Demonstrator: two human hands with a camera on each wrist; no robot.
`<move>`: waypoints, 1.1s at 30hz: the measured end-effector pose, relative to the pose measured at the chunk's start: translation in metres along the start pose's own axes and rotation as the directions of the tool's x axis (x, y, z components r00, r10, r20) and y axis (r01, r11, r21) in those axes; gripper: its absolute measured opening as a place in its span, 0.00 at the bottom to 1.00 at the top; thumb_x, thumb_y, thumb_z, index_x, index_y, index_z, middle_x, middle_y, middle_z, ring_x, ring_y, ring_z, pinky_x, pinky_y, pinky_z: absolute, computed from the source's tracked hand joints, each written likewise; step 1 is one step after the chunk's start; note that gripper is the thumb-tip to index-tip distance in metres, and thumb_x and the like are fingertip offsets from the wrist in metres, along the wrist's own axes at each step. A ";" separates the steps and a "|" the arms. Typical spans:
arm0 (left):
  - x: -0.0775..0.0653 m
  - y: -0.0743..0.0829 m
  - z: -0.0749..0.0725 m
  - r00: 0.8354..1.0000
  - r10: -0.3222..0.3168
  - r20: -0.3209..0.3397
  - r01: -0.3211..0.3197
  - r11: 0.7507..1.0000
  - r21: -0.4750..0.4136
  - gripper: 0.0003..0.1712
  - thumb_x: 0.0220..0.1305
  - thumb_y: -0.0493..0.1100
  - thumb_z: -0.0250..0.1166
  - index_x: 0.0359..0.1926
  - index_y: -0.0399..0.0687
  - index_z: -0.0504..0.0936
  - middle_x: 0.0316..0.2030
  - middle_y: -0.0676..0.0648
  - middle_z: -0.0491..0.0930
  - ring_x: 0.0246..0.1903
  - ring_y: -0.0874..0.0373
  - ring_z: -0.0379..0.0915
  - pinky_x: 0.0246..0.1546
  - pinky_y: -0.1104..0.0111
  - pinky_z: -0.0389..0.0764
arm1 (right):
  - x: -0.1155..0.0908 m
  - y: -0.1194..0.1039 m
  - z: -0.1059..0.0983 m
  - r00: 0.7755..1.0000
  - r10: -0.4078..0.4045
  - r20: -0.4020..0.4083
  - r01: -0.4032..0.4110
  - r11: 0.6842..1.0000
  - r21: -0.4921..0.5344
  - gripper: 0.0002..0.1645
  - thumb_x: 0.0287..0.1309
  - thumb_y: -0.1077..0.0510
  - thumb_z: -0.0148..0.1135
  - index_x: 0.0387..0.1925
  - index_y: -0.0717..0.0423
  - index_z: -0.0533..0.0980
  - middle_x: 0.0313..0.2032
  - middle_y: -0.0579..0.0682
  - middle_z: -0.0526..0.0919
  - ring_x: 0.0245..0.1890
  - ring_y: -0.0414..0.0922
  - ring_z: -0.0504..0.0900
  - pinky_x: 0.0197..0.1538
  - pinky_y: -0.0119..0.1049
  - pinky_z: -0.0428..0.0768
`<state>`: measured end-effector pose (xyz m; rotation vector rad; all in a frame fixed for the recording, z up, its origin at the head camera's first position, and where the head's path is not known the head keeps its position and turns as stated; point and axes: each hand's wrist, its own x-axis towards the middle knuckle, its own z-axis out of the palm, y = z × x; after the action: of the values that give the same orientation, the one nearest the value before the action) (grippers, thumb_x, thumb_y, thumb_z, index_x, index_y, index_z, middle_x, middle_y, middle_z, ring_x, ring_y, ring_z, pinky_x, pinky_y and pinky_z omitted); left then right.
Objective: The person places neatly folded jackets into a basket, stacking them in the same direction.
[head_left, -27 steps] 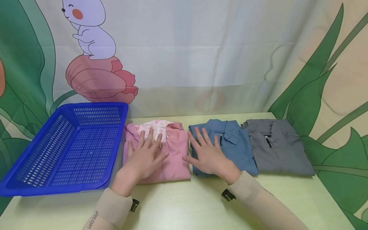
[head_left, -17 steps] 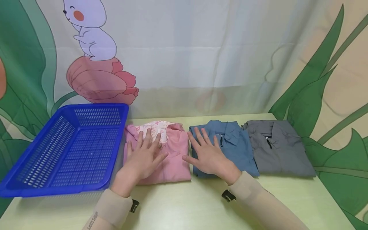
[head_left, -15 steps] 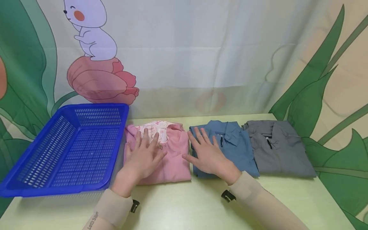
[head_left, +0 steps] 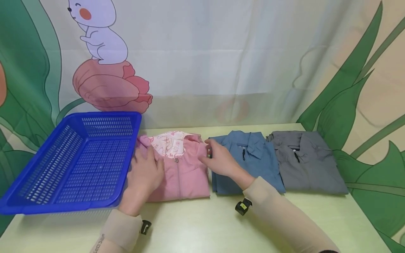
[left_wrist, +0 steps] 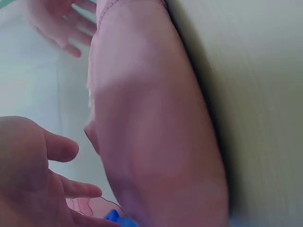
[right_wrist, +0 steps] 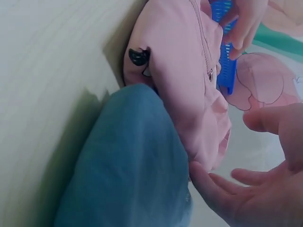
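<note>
A folded pink jacket (head_left: 190, 179) with a zip and a white printed lining lies on the table. My left hand (head_left: 143, 174) is over its left side by the basket; the left wrist view shows those fingers spread, with a gap to the cloth. My right hand (head_left: 221, 158) is bent down at the pink jacket's right edge, partly over the folded blue garment (head_left: 262, 168). In the right wrist view, one right fingertip meets the edge of the pink cloth (right_wrist: 184, 109), while the thumb stands apart. Neither hand grips anything visible.
A blue plastic basket (head_left: 63, 208) with slotted walls stands at the left, close beside the pink jacket. To the right of the blue garment lies a folded grey one (head_left: 313, 172). A printed curtain (head_left: 196, 63) hangs behind the table (head_left: 202, 228).
Both hands were spread flat above the pink and blue garments. The left has moved left and back toward me; the right has turned, its fingers bending down at the pink jacket's right edge.
</note>
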<state>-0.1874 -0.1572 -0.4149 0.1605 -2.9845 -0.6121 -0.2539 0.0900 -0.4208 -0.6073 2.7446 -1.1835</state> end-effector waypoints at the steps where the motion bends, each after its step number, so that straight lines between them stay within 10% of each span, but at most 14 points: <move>1: 0.000 -0.002 0.000 1.000 -0.009 -0.002 0.009 1.000 -0.006 0.36 0.79 0.52 0.42 0.78 0.33 0.54 0.70 0.18 0.49 0.69 0.19 0.48 0.59 0.25 0.59 | 0.002 -0.001 0.000 1.000 0.027 0.015 -0.027 1.000 0.014 0.39 0.68 0.52 0.65 0.72 0.65 0.62 0.59 0.61 0.78 0.56 0.55 0.80 0.53 0.48 0.82; 6: 0.002 -0.009 0.003 0.999 -0.048 -0.004 0.048 0.999 -0.014 0.28 0.79 0.45 0.40 0.67 0.25 0.62 0.56 0.17 0.63 0.58 0.19 0.63 0.54 0.30 0.68 | 0.011 -0.003 0.004 0.991 0.117 0.063 -0.119 0.993 0.024 0.45 0.67 0.50 0.64 0.74 0.69 0.58 0.58 0.64 0.78 0.53 0.53 0.81 0.49 0.44 0.83; 12: 0.006 -0.018 0.013 0.998 -0.065 -0.016 0.065 0.998 -0.015 0.21 0.72 0.37 0.50 0.57 0.23 0.63 0.50 0.18 0.65 0.47 0.20 0.72 0.46 0.33 0.76 | 0.014 -0.003 0.008 0.983 0.148 0.104 -0.144 0.989 -0.039 0.23 0.71 0.56 0.54 0.56 0.73 0.71 0.36 0.60 0.79 0.32 0.50 0.78 0.29 0.37 0.74; 20: 0.013 -0.023 0.016 0.995 -0.098 0.021 0.099 0.995 -0.015 0.31 0.67 0.34 0.54 0.60 0.10 0.56 0.46 0.14 0.69 0.46 0.21 0.75 0.46 0.37 0.79 | 0.019 -0.003 0.014 0.978 0.169 0.125 -0.171 0.985 0.010 0.15 0.70 0.60 0.55 0.50 0.69 0.74 0.31 0.56 0.77 0.27 0.47 0.76 0.27 0.35 0.74; 33: 0.022 -0.025 0.012 0.978 -0.109 0.177 0.129 0.986 -0.103 0.37 0.67 0.35 0.54 0.67 0.11 0.53 0.48 0.17 0.75 0.52 0.25 0.75 0.52 0.40 0.77 | 0.026 0.005 0.026 0.968 0.245 0.053 -0.247 0.894 0.373 0.41 0.55 0.67 0.66 0.68 0.75 0.61 0.60 0.67 0.73 0.53 0.57 0.75 0.58 0.48 0.78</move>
<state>-0.2084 -0.1779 -0.4344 0.2951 -3.1098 -0.8495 -0.2730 0.0652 -0.4400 -0.2095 2.3930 -1.5762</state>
